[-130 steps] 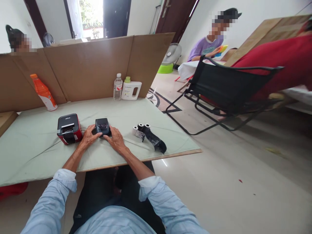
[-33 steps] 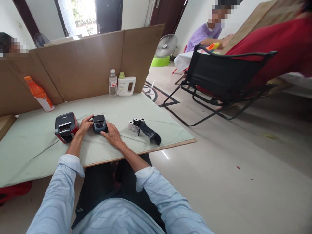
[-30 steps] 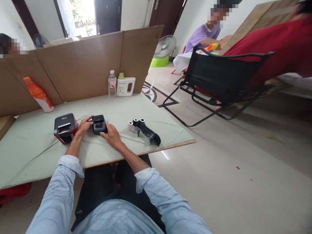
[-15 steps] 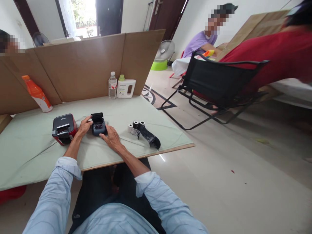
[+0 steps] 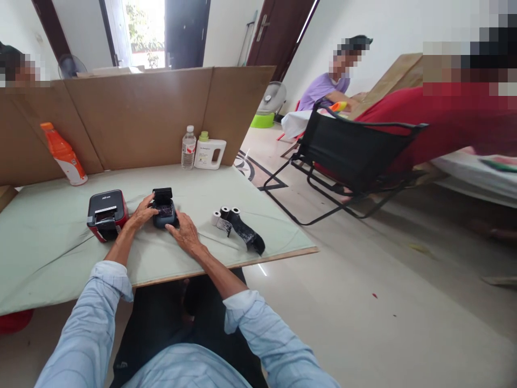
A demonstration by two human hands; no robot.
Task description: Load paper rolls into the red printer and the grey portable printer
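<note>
As the half-open left hand [image 5: 142, 212] touches the small printer [image 5: 165, 221], a knock could drop its raised lid [image 5: 162, 194].
Half-open right hand [image 5: 186, 231] cups the small printer's right side.

Bright daylight, wide-angle stretch toward edges.
Doorway [image 5: 146, 32] blown out; glare streak on glossy floor [image 5: 343, 296]; soft shadows on table [image 5: 210, 186]; red shirt [image 5: 404, 121] blurry, heads [image 5: 350, 48] pixelated; inside of small black box [image 5: 165, 221] too dark to read.

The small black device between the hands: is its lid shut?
No, the lid stands raised at the far side of the small black device.
</note>
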